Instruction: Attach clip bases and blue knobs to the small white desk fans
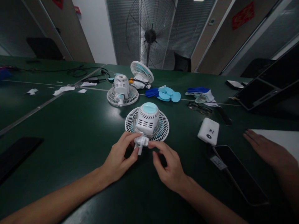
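Observation:
A small white fan (pixel 146 119) lies grille-down on the table, its motor housing topped by a light blue cap. From the near side of the housing juts a white plastic joint piece (pixel 141 141). My left hand (pixel 119 155) pinches this piece between thumb and fingers. The index fingertip of my right hand (pixel 169 165) is at the piece's right side; whether it touches I cannot tell. That hand's thumb stands apart from the fingers, with nothing between them. The left fingertips partly cover the joint piece.
Two similar fans (pixel 121 85) (pixel 142 73) stand farther back. Beyond my right hand are a white power bank (pixel 208 130), a phone (pixel 240 174) and glasses (pixel 200 108). Light blue fan blades (pixel 169 94) lie behind. Another person's hand (pixel 268 147) rests at the right.

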Demonstrator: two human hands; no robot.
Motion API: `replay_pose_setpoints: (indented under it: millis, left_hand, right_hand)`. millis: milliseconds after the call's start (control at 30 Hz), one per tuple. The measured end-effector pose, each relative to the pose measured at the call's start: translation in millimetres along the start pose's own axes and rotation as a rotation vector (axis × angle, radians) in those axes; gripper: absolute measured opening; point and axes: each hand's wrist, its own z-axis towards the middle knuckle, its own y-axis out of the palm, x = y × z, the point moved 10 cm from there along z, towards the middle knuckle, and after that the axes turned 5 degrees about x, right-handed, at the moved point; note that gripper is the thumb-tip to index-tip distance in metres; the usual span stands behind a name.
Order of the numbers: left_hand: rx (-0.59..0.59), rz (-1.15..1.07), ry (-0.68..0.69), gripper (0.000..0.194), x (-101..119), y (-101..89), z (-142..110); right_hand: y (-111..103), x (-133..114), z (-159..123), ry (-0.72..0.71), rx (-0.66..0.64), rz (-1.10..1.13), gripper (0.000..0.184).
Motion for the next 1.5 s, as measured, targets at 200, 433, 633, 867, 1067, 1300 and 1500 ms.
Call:
replay_pose_setpoints:
  millis: [200,433,633,867,1067,1300,1500]
  left_hand:
    - [-0.054,0.052,0.022,0.052,1.7,6.1,-0.7]
    - [-0.069,0.079,0.024,0.050,3.5,7.0,0.5]
    - [-0.053,0.067,0.042,0.051,5.7,6.0,0.8]
    - [-0.043,0.086,0.040,0.052,4.9,5.9,1.1]
    - [-0.051,0.087,0.043,0.051,5.5,6.5,0.2]
    - [-0.047,0.090,0.032,0.051,4.6,6.1,0.0]
    - [-0.037,0.100,0.047,0.050,4.7,5.7,1.1]
  right_hand:
    - [0.1,-3.5,-4.4,-0.036,-0.021,0.093,0.051]
    - [-1.5,14.1,-2.4,0.104,0.034,0.079,0.051]
    - [-0.7,-0.3,-3.8,-0.027,0.007,0.162,0.055]
    - [1.3,16.9,-3.2,0.118,0.026,0.165,0.053]
    - [0.3,4.5,-3.8,0.006,0.017,0.205,0.056]
    - [4.2,11.2,-3.2,0.077,-0.017,0.196,0.052]
    - [2.7,13.4,-2.0,0.102,0.005,0.211,0.057]
